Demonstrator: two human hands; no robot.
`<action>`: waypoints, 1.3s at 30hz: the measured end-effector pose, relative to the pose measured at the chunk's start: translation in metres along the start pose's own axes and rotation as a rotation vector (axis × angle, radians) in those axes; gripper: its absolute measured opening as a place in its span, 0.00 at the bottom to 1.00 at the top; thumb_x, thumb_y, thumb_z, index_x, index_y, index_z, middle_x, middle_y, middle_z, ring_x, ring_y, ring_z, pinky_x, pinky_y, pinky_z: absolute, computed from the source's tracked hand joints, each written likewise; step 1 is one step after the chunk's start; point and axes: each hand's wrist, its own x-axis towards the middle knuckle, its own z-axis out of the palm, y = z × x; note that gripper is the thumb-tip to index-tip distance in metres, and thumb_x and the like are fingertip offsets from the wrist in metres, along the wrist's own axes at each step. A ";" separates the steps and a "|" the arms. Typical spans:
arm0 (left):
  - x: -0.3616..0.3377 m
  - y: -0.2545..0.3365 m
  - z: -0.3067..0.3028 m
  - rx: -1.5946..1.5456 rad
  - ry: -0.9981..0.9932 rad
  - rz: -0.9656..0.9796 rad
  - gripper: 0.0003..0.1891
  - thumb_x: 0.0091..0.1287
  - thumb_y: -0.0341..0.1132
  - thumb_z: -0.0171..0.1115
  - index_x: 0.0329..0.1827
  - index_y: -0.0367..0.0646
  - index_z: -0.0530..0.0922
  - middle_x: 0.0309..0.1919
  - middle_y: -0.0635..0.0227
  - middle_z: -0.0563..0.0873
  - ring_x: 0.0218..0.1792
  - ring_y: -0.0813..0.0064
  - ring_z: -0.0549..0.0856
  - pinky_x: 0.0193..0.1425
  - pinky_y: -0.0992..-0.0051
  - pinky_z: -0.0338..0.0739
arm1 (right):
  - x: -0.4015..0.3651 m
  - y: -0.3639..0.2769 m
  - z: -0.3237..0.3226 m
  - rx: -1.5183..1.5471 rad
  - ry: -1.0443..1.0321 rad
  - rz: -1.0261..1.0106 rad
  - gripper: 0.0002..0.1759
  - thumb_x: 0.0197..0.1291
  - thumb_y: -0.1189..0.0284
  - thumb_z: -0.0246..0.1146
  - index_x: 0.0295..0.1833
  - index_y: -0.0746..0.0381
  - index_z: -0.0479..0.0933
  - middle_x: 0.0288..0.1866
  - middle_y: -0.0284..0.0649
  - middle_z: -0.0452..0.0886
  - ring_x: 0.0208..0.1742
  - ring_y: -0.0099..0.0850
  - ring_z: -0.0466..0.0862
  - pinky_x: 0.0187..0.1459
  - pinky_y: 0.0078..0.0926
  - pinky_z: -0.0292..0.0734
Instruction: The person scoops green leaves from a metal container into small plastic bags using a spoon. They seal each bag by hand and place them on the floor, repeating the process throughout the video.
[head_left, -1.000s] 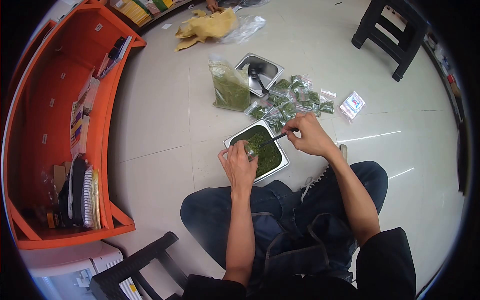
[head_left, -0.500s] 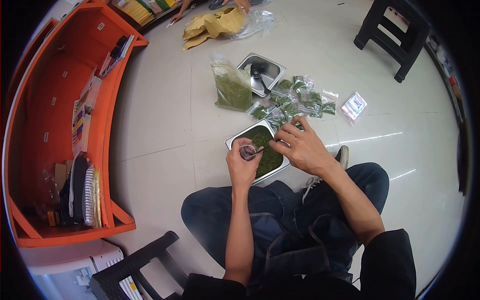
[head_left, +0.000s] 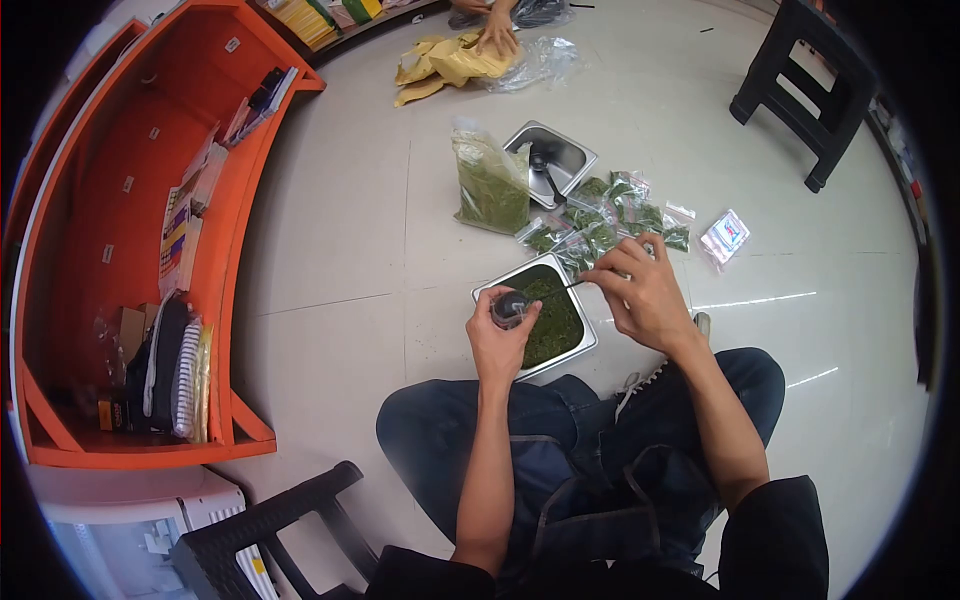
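I sit on the floor with a steel tray [head_left: 490, 287] of green dried leaves between my knees. My left hand [head_left: 500, 342] holds a small clear bag [head_left: 511, 308] open over the tray's near left corner. My right hand [head_left: 645, 290] grips a thin dark spoon [head_left: 562, 289] whose bowl sits at the mouth of the small bag. Several small filled bags [head_left: 610, 212] lie in a pile just beyond the tray. A large clear bag of green leaves [head_left: 489, 183] stands behind them.
An empty steel tray with a scoop [head_left: 558, 155] sits beyond the pile. An orange curved shelf [head_left: 130, 250] fills the left. Black stools stand far right [head_left: 810, 85] and near left [head_left: 265, 535]. Another person's hand [head_left: 497, 35] rests on yellow paper [head_left: 445, 62]. A packet [head_left: 726, 237] lies at right.
My right hand drew back to the right and brought the spoon's bowl to the small bag's mouth. The view shifted slightly, and the other person's hand moved onto the yellow paper.
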 end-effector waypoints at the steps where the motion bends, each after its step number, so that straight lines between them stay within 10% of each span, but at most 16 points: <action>1: -0.001 0.005 -0.001 0.060 0.016 -0.032 0.19 0.56 0.29 0.79 0.45 0.36 0.77 0.33 0.70 0.83 0.34 0.82 0.81 0.40 0.80 0.77 | 0.001 0.002 -0.002 0.003 -0.001 0.001 0.14 0.49 0.82 0.66 0.42 0.57 0.85 0.39 0.32 0.82 0.48 0.32 0.78 0.61 0.42 0.64; 8: 0.000 -0.003 -0.002 -0.077 0.101 -0.052 0.21 0.54 0.30 0.80 0.46 0.38 0.77 0.36 0.68 0.81 0.37 0.78 0.80 0.41 0.77 0.77 | -0.004 0.020 0.002 0.137 -0.100 0.437 0.07 0.59 0.78 0.62 0.39 0.60 0.85 0.37 0.39 0.86 0.46 0.38 0.80 0.57 0.38 0.65; 13: 0.001 -0.014 0.001 -0.232 0.144 0.009 0.22 0.54 0.33 0.81 0.45 0.39 0.76 0.34 0.71 0.80 0.35 0.80 0.78 0.40 0.78 0.77 | -0.026 0.027 0.074 0.011 -0.437 0.319 0.08 0.58 0.71 0.65 0.41 0.62 0.85 0.39 0.43 0.86 0.49 0.40 0.81 0.60 0.45 0.65; 16: -0.005 -0.008 0.002 -0.342 0.078 -0.087 0.22 0.59 0.38 0.79 0.48 0.39 0.76 0.34 0.70 0.81 0.35 0.82 0.79 0.38 0.79 0.76 | -0.007 0.002 0.075 -0.117 -0.014 0.125 0.10 0.60 0.68 0.66 0.43 0.63 0.85 0.43 0.45 0.85 0.52 0.40 0.81 0.62 0.48 0.63; 21: -0.015 -0.022 0.024 -0.374 -0.044 -0.038 0.22 0.72 0.50 0.64 0.54 0.40 0.74 0.37 0.63 0.84 0.40 0.76 0.83 0.44 0.73 0.77 | 0.003 -0.036 0.052 0.694 -0.132 0.405 0.11 0.60 0.72 0.70 0.45 0.67 0.84 0.39 0.46 0.85 0.41 0.35 0.85 0.44 0.28 0.78; 27: -0.021 -0.018 0.033 -0.442 -0.149 0.046 0.17 0.80 0.44 0.51 0.59 0.39 0.71 0.48 0.65 0.80 0.50 0.77 0.81 0.55 0.76 0.74 | -0.011 -0.023 0.058 0.717 -0.136 0.565 0.08 0.66 0.74 0.66 0.42 0.69 0.82 0.35 0.38 0.84 0.35 0.23 0.82 0.41 0.22 0.77; 39: -0.015 -0.012 0.016 -0.597 -0.114 -0.087 0.09 0.71 0.29 0.64 0.49 0.32 0.79 0.44 0.62 0.89 0.48 0.76 0.88 0.56 0.77 0.80 | -0.005 -0.018 0.051 0.811 -0.060 0.639 0.08 0.71 0.72 0.63 0.41 0.68 0.79 0.33 0.32 0.81 0.35 0.18 0.79 0.41 0.17 0.74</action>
